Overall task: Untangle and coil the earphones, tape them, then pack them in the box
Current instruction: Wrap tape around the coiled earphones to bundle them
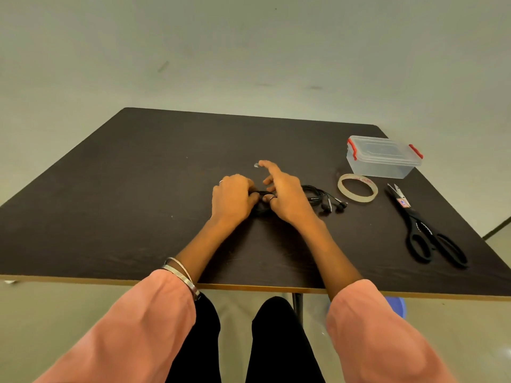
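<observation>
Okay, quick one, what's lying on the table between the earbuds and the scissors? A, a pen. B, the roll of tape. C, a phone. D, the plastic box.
B: the roll of tape lies flat on the table, right of the earbuds and left of the scissors; the plastic box sits farther back.

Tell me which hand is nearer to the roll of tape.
The right hand is nearer: the roll of tape lies further right, beyond the earbuds. The left hand is on the far side of the right hand, gripping the earphone cable.
</observation>
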`<action>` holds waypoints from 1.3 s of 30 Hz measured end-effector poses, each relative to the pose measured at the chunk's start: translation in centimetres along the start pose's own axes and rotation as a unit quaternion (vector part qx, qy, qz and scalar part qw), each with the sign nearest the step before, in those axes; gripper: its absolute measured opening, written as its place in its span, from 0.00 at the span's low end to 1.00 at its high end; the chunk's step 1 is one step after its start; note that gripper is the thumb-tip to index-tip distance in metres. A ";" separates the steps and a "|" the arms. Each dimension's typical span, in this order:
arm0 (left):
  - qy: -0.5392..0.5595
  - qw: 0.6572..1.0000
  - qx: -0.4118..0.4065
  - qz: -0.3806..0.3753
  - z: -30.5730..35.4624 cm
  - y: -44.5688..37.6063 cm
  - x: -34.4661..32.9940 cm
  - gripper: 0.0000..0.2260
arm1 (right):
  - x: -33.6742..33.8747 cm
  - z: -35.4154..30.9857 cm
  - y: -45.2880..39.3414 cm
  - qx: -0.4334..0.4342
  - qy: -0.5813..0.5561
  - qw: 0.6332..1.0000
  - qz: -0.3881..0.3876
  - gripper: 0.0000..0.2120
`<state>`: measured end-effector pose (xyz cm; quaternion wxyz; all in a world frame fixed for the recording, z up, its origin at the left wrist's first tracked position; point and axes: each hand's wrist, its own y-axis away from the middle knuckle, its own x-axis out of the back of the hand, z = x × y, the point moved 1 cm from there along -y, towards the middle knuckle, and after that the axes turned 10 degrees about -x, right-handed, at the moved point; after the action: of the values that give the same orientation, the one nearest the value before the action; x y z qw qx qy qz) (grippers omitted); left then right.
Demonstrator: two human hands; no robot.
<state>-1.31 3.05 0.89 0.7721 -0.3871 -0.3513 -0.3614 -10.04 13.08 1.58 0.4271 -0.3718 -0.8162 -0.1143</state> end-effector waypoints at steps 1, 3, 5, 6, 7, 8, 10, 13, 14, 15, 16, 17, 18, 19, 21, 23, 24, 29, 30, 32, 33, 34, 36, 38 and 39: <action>0.030 0.999 -0.009 0.005 -0.1 0.0 0.0 0.07 | 0.0 0.1 0.0 0.003 -0.022 1.000 0.015 0.34; 0.110 0.994 -0.013 0.020 -0.4 -0.2 0.2 0.07 | 0.1 0.1 0.1 0.007 -0.071 0.996 0.052 0.30; 0.198 0.980 -0.003 0.026 -1.0 -0.5 0.5 0.07 | 0.1 0.0 -0.1 0.004 -0.112 0.990 0.087 0.27; 0.244 0.969 0.001 0.024 -1.3 -0.7 0.7 0.07 | 0.1 -0.1 -0.2 0.002 -0.127 0.987 0.100 0.26; 0.289 0.957 0.005 0.020 -1.6 -0.8 0.9 0.07 | 0.0 -0.1 -0.4 -0.001 -0.141 0.984 0.107 0.25; 0.333 0.943 0.010 0.017 -1.9 -0.9 1.0 0.08 | 0.0 -0.2 -0.5 -0.002 -0.153 0.982 0.110 0.24; 0.405 0.914 0.023 0.015 -2.4 -0.8 1.2 0.08 | -0.2 -0.3 -0.7 0.001 -0.164 0.981 0.102 0.23; 0.466 0.884 0.041 0.017 -2.9 -0.7 1.3 0.08 | -0.8 -0.3 -0.6 0.031 -0.149 0.985 0.085 0.21; 0.478 0.877 0.042 0.016 -2.9 -0.7 1.2 0.08 | -0.8 -0.2 -0.6 0.046 -0.138 0.986 0.080 0.20; 0.485 0.873 0.041 0.016 -3.0 -0.8 1.2 0.08 | -0.9 -0.1 -0.6 0.057 -0.127 0.988 0.072 0.20; 0.490 0.870 0.040 0.018 -3.0 -0.8 1.2 0.09 | -1.0 0.0 -0.6 0.063 -0.117 0.989 0.064 0.20; 0.491 0.870 0.037 0.020 -3.1 -0.8 1.2 0.09 | -1.0 0.1 -0.6 0.066 -0.104 0.991 0.058 0.20; 0.492 0.870 0.034 0.022 -3.2 -0.8 1.2 0.10 | -1.0 0.1 -0.6 0.070 -0.087 0.992 0.056 0.20; 0.492 0.870 0.030 0.022 -3.3 -0.8 1.2 0.11 | -1.0 0.2 -0.5 0.077 -0.066 0.993 0.057 0.19; 0.495 0.868 0.026 0.020 -3.5 -0.7 1.3 0.12 | -1.0 0.4 -0.5 0.092 -0.030 0.994 0.059 0.17; 0.501 0.865 0.027 0.019 -3.6 -0.8 1.3 0.12 | -1.0 0.4 -0.4 0.101 -0.005 0.993 0.059 0.16; 0.501 0.865 0.026 0.018 -3.6 -0.8 1.3 0.12 | -1.0 0.4 -0.4 0.104 0.006 0.993 0.059 0.16; 0.472 0.881 0.016 0.021 -3.4 -0.7 1.1 0.11 | -1.1 0.5 -0.2 0.114 0.041 0.991 0.059 0.17; 0.465 0.885 0.016 0.022 -3.4 -0.7 1.1 0.10 | -1.0 0.5 -0.2 0.115 0.040 0.991 0.059 0.17; 0.443 0.896 0.015 0.024 -3.4 -0.6 1.0 0.09 | -1.0 0.6 -0.1 0.114 0.034 0.991 0.056 0.16; 0.432 0.901 0.014 0.025 -3.4 -0.6 1.0 0.09 | -1.0 0.6 -0.1 0.113 0.030 0.992 0.055 0.16; 0.423 0.905 0.014 0.025 -3.4 -0.6 0.9 0.08 | -0.9 0.6 0.0 0.111 0.025 0.992 0.055 0.16; 0.408 0.913 0.013 0.025 -3.5 -0.6 0.8 0.08 | -0.9 0.6 0.0 0.105 0.011 0.993 0.054 0.16; 0.384 0.923 0.013 0.030 -3.4 -0.6 0.8 0.08 | -0.8 0.7 -0.1 0.095 -0.002 0.994 0.052 0.17; 0.372 0.927 0.011 0.034 -3.3 -0.6 0.7 0.08 | -0.8 0.8 -0.2 0.088 -0.007 0.995 0.052 0.17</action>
<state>-0.59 -0.25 0.20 0.8634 -0.2276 -0.0293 -0.4492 -10.37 12.93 0.50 0.4581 -0.3750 -0.8058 -0.0171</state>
